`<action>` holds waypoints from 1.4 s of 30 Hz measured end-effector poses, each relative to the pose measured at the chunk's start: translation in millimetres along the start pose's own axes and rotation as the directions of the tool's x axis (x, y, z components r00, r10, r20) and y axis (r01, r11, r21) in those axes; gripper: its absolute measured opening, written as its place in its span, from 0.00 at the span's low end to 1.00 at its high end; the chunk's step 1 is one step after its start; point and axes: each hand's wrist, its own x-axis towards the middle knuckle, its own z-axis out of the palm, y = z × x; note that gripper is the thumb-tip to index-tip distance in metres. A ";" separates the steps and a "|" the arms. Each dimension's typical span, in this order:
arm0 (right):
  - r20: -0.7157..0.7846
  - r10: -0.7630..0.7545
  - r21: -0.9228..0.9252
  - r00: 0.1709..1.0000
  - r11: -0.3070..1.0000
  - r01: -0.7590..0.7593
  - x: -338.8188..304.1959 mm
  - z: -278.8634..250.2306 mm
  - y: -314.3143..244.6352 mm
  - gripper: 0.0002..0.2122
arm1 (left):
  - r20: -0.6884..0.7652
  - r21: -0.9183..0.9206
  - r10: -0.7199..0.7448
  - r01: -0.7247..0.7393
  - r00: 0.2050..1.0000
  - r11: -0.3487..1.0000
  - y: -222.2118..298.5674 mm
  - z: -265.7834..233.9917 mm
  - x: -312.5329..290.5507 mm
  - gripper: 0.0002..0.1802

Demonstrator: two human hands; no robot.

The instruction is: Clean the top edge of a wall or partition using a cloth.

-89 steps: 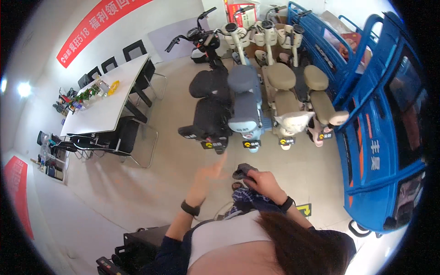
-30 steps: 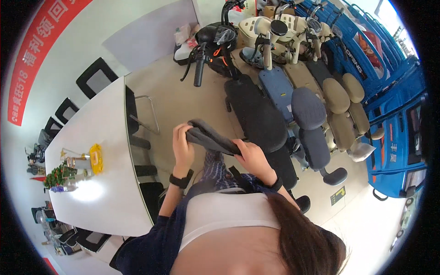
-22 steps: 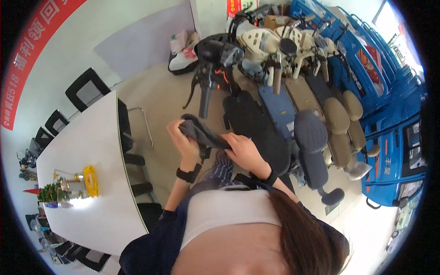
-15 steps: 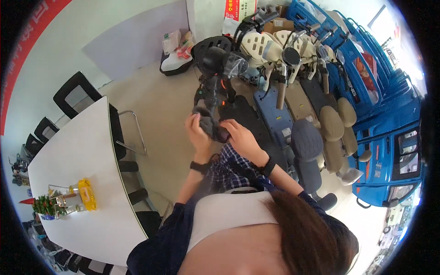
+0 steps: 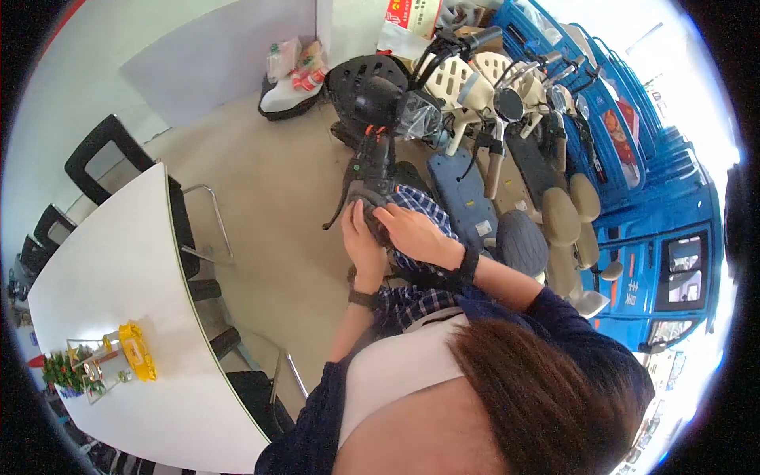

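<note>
A dark grey cloth [image 5: 370,199] is bunched around the near end of a black scooter's handlebar [image 5: 372,162]. My left hand [image 5: 364,252] presses its curled fingers on the cloth from the near left side. Close beside it, my right hand [image 5: 418,236] closes its fingers on the same cloth from the right. The two hands nearly touch. A black brake lever [image 5: 337,212] sticks out to the left of the cloth. The grip beneath is hidden by the cloth and fingers. Farther up the bar are small orange parts and a black round headlamp housing [image 5: 378,101].
Several parked scooters with cream baskets [image 5: 447,81] and tan seats [image 5: 560,215] stand at right, before a blue vehicle [image 5: 657,269]. A white table [image 5: 150,261] with a yellow wipes pack [image 5: 137,351] and black chairs [image 5: 107,158] is at left.
My hands have drawn closer together, with the cloth now wrapped around the bar's end. The brake lever has come into view, and the whole view has shifted somewhat.
</note>
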 end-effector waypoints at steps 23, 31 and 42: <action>-0.018 -0.317 0.434 0.948 0.852 0.293 -33.3 -122.6 38.9 0.22 | -0.724 0.075 0.122 -0.099 0.679 0.992 87.7 6.8 10.1 0.25; -0.317 0.064 0.382 0.946 0.922 0.065 -95.5 -133.3 129.6 0.24 | -0.272 -0.067 0.260 -0.288 0.927 0.955 125.6 58.8 14.6 0.22; -0.488 0.234 0.446 0.841 0.895 0.010 -80.6 -5.4 181.0 0.27 | 0.305 -0.100 0.121 -0.094 0.945 0.991 103.4 153.9 4.7 0.29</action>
